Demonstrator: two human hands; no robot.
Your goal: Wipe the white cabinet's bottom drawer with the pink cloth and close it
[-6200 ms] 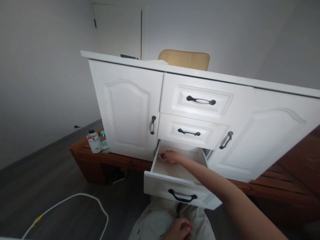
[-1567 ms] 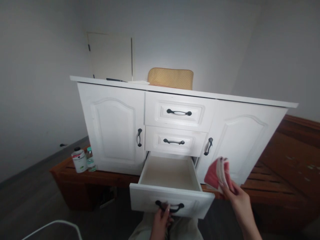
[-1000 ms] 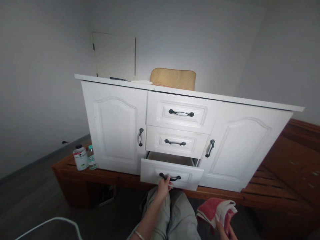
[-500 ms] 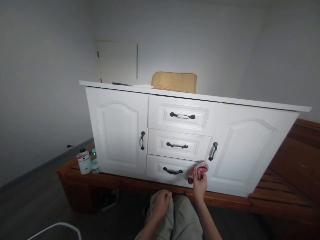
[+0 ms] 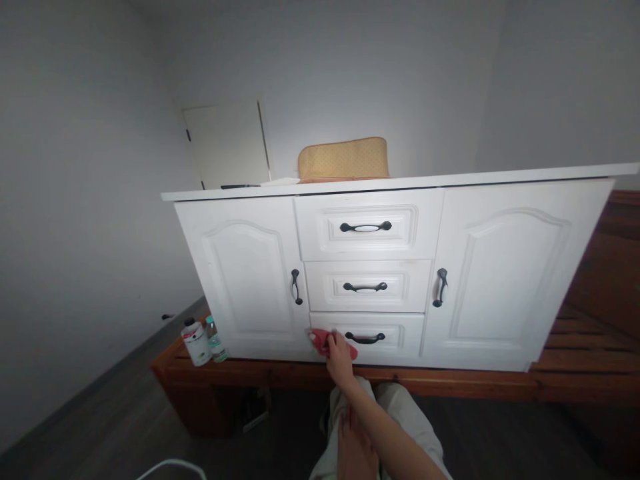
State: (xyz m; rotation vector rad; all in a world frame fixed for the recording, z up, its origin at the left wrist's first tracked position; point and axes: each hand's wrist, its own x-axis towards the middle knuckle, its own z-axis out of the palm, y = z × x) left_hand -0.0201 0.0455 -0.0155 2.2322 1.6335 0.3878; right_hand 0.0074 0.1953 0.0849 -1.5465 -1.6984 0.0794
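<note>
My right hand (image 5: 339,359) is closed on a red cloth (image 5: 321,341) and presses it against the left part of the bottom drawer front (image 5: 397,351), left of that drawer's dark handle (image 5: 365,339). The cloth is bunched, with part of it showing on both sides of my fingers. My left hand (image 5: 351,430) lies on my lap, its fingers apart with nothing seen in them; my right forearm crosses over and partly hides it. Both hands are in front of a white cabinet (image 5: 440,176) with drawers in the middle and a door on each side.
The cabinet stands on a slatted brown wooden bench (image 5: 240,373). At its left end are a white bottle with a black cap (image 5: 197,343) and a clear bottle with a green cap (image 5: 216,341). A woven tan object (image 5: 345,160) and a dark thin item (image 5: 240,187) sit on top.
My right hand has carried the red cloth from the right end of the bottom drawer to its left end. My forearm now crosses above my left hand. The view has tilted.
</note>
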